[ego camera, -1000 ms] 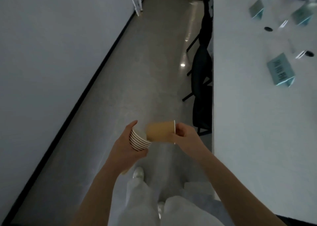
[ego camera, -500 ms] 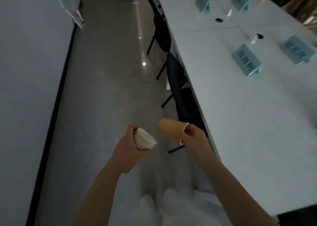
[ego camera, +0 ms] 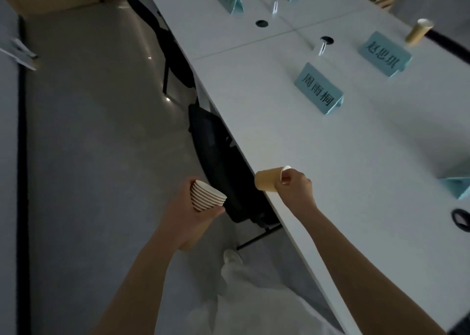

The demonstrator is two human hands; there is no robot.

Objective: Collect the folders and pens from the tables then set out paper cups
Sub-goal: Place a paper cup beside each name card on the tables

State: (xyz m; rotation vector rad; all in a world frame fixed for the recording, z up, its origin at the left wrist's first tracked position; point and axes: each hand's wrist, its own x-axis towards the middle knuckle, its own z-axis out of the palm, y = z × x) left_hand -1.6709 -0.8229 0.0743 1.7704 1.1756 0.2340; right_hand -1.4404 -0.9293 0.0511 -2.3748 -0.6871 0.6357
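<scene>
While left hand (ego camera: 189, 214) grips seven cups (ego camera: 207, 198), right hand (ego camera: 295, 188) one cup (ego camera: 268, 181)

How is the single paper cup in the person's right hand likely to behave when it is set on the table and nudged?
The single paper cup is probably light: the right hand holds it by the rim alone. Empty and tallish, it may tip or slide easily on the smooth table.

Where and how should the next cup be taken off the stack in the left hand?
Pinch the top cup's rim on the stack of paper cups, coming from the right: the mouths face that way, while the left hand wraps the lower walls.
</scene>
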